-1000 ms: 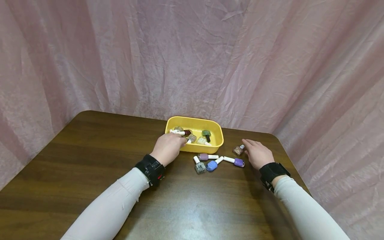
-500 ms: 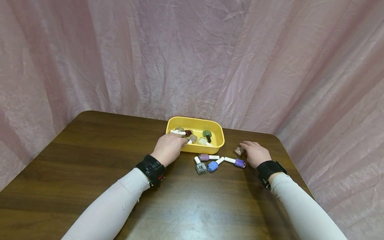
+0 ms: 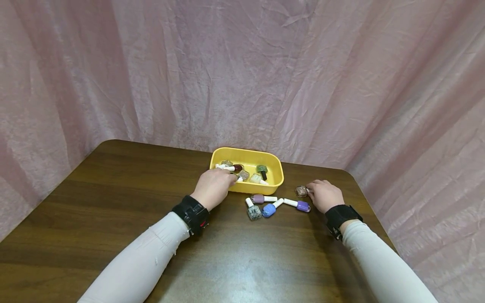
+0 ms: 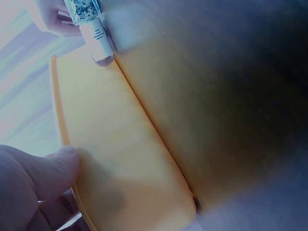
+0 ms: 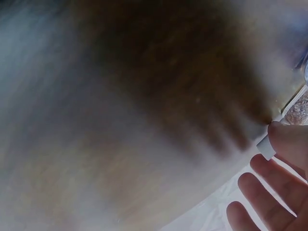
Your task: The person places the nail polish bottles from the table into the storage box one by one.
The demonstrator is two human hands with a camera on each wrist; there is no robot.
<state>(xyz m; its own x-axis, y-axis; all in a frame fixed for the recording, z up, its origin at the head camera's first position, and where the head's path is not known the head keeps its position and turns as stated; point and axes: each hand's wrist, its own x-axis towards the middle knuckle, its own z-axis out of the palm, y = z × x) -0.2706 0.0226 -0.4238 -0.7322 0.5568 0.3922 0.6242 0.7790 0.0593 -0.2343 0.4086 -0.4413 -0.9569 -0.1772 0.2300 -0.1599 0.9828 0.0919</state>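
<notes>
My left hand (image 3: pixel 213 186) grips the near left rim of a yellow plastic bin (image 3: pixel 273 188). In the left wrist view its thumb (image 4: pixel 65 163) presses the bin's outer wall and the fingers go over the rim. To the bin's right, my right hand (image 3: pixel 326 196) pinches the white cap (image 5: pixel 265 147) of a brown glitter nail polish bottle (image 3: pixel 301 191), which lies by the table surface. Inside the bin lie several nail polish bottles, among them a dark red one (image 3: pixel 237 168), a green one with a black cap (image 3: pixel 261 168) and a pale one (image 3: pixel 255 178).
In front of the bin, a mauve nail polish bottle (image 3: pixel 257 198), a grey speckled one (image 3: pixel 254 212), a blue one (image 3: pixel 269 210) and a purple one (image 3: pixel 303 205) lie on the brown wooden table (image 3: pixel 113 189). A pink curtain (image 3: pixel 242 75) hangs behind the table.
My right hand has moved slightly left to the brown glitter bottle and taken its cap, and the bottle has turned so its cap points right. The left hand stays on the bin's rim.
</notes>
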